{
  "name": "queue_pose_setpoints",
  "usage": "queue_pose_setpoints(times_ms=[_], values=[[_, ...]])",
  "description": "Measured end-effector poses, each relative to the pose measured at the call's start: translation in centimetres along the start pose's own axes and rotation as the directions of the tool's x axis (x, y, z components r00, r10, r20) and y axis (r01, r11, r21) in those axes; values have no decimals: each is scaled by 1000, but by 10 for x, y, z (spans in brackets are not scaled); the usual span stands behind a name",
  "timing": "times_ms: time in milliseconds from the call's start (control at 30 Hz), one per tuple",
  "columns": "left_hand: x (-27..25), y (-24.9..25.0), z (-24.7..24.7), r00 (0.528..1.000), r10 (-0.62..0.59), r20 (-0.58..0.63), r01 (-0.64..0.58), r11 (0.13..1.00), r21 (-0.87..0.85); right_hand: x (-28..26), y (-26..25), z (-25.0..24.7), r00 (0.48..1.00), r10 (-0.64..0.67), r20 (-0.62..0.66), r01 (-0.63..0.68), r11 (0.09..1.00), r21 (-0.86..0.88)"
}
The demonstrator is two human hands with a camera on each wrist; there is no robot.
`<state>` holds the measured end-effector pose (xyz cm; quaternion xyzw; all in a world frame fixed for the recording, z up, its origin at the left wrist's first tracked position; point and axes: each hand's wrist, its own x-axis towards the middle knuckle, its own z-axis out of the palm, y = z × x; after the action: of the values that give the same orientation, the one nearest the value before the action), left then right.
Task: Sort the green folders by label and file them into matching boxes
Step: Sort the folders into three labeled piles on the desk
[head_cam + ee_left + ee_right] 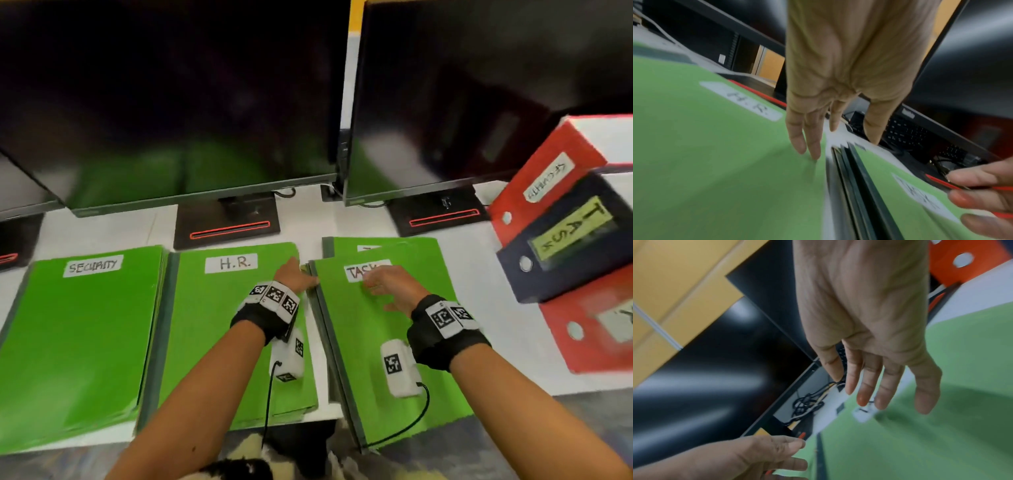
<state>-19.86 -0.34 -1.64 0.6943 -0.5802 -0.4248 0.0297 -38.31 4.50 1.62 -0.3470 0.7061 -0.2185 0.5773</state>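
Three piles of flat, matte green folders lie side by side on the white desk (486, 294), each with a white paper label near its far edge: the SECURITY pile (78, 342) on the left, the H.R. pile (219, 329) in the middle and the TASK pile (387, 346) on the right, whose top folder lies askew over another one and juts past the desk's near edge. Dark grey spine strips run along the folders' left edges, and a narrow strip of bare desk parts the H.R. pile from the TASK pile. The left hand (297, 277) reaches to that gap, fingers (813, 146) straight and spread, their tips at the H.R. pile's right edge; it holds nothing. The right hand (388, 286) hovers over the TASK label, fingers (869, 382) straight and loosely apart, also holding nothing. At the right, stiff rectangular boxes stand tilted in a row: a red box (537, 178) with a SECURITY label, a dark blue box (568, 246) labelled TASK, and another red one (596, 329) nearest. Two glossy black monitors (171, 102) on square stands close off the far side of the desk.
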Motion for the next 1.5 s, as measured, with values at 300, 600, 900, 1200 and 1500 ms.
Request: queue_pose_setpoints(times_ms=[300, 600, 900, 1200, 1500], values=[[12, 25, 36, 995, 0, -101, -10, 995, -99, 18, 35, -27, 993, -92, 77, 115, 911, -396], [16, 53, 28, 975, 157, 158, -189, 960, 209, 37, 25, -47, 940, -302, 161, 311, 557, -770], [35, 56, 26, 981, 108, 162, -120, 991, 63, 42, 29, -45, 890, -301, 341, 450, 470, -759], [29, 64, 13, 981, 160, 111, -164, 986, 20, 49, 27, -40, 901, -347, 262, 419, 535, -733], [24, 57, 21, 984, 119, 136, -142, 973, 182, 47, 10, -36, 890, -392, 233, 418, 497, -761]])
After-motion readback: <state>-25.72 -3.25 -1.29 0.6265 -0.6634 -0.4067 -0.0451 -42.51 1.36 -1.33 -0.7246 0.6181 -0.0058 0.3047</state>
